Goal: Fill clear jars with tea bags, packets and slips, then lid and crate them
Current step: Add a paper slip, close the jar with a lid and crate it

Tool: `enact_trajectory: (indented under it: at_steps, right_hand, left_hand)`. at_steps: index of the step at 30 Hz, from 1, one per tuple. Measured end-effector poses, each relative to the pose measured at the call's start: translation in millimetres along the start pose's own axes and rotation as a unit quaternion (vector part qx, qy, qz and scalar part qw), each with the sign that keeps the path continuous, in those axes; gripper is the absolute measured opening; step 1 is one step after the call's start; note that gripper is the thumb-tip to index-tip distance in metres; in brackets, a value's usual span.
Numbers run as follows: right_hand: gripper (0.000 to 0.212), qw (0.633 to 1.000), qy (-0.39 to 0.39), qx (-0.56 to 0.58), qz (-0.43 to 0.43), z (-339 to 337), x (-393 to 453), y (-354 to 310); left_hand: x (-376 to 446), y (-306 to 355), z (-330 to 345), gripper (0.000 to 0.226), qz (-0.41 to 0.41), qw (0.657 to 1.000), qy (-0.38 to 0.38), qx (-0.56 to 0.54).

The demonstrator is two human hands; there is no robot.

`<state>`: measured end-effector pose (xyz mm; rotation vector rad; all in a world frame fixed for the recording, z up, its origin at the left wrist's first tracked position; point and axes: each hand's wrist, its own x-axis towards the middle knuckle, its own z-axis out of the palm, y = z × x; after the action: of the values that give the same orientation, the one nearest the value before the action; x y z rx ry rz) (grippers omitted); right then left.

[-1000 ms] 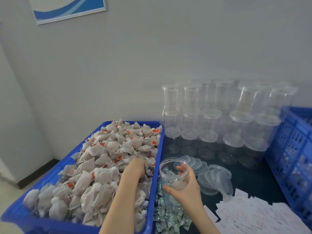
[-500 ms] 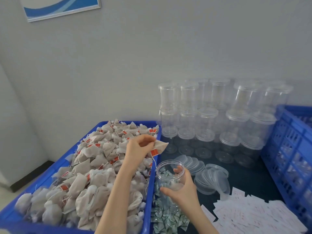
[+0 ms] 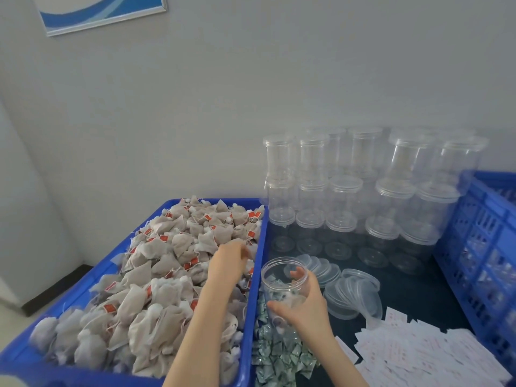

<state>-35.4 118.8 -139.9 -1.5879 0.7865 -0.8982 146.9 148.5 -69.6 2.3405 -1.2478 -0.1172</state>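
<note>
- Head view: writing on the red tags of the tea bags [image 3: 156, 277] and on the white slips [image 3: 424, 356] is too small to read.
- Right hand [image 3: 303, 303] grips an open clear jar [image 3: 282, 280], fingers curled round its wall; green packets [image 3: 279, 356] lie just below that grip.
- Left hand [image 3: 227, 259] reaches into the tea bags in the blue tray [image 3: 259, 275], left of the jar; I cannot tell whether it holds one.
- Loose lids [image 3: 354, 297] lie right of the held jar.

Bin [image 3: 83, 277] of tea bags [image 3: 156, 275] on tabletop [image 3: 413, 286] left edge. Stacked jars [image 3: 349, 191] along back edge. Loose lids [image 3: 354, 294] before them. Packets [image 3: 279, 356] beside bin. Slips [image 3: 418, 353] near front-right corner. Crate [image 3: 480, 241] at right edge.
</note>
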Motion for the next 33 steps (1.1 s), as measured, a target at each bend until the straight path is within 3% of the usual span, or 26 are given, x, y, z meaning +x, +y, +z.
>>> enact_trajectory:
  at_steps: [2, 4, 10, 23, 26, 33]
  right_hand:
    - [0.085, 1.000, 0.002, 0.006, -0.003, -1, 0, 0]
    - [0.086, 1.000, 0.007, 0.014, -0.002, -1, 2, -3]
    - [0.086, 1.000, 0.006, 0.018, -0.010, 0, 5, -7]
    - [0.083, 1.000, 0.007, 0.020, -0.020, -1, 8, -8]
    - [0.082, 1.000, 0.006, 0.016, -0.019, 0, 8, -7]
    - [0.087, 1.000, 0.011, 0.021, -0.018, 1, 15, -6]
  left_hand:
    - [-2, -3, 12, 0.024, -0.032, 0.985, -0.117, 0.123]
    - [-4, -2, 21, 0.028, -0.008, 0.968, -0.201, 0.151]
    - [-10, -6, 29, 0.035, -0.091, 0.950, -0.289, 0.071]
    - [1, -11, 35, 0.036, -0.061, 0.964, -0.198, 0.164]
    - [0, -11, 39, 0.041, -0.083, 0.954, -0.258, 0.131]
    - [1, -10, 38, 0.034, -0.028, 0.949, -0.230, 0.214]
